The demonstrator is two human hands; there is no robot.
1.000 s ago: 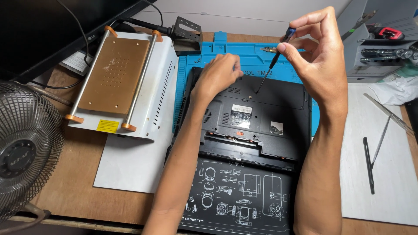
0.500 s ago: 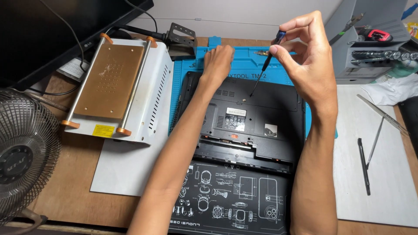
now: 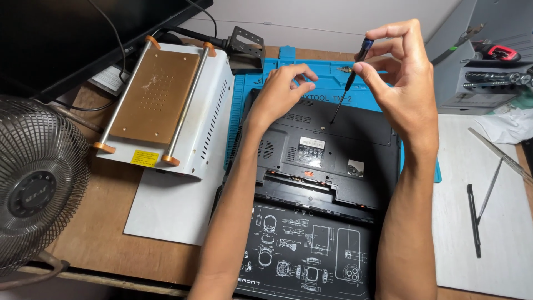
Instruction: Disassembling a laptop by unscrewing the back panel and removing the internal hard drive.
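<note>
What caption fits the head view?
Right hand holds a screwdriver on an upturned laptop; left hand steadies it.

Monitor screen (image 3: 66,39): large, dark and blank, at the desk's far left corner.
Yellow label (image 3: 145,158): small rectangle on the white machine's near edge.
White sticker (image 3: 311,143): rectangular, mid laptop underside.
Silver sticker (image 3: 355,168): small square, just right of it.

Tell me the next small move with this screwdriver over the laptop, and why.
Probably keep the tip seated and twirl the screwdriver with the right hand. Its tip already meets the black laptop underside near the rear edge, and the left hand rests beside it, steadying the case.
</note>
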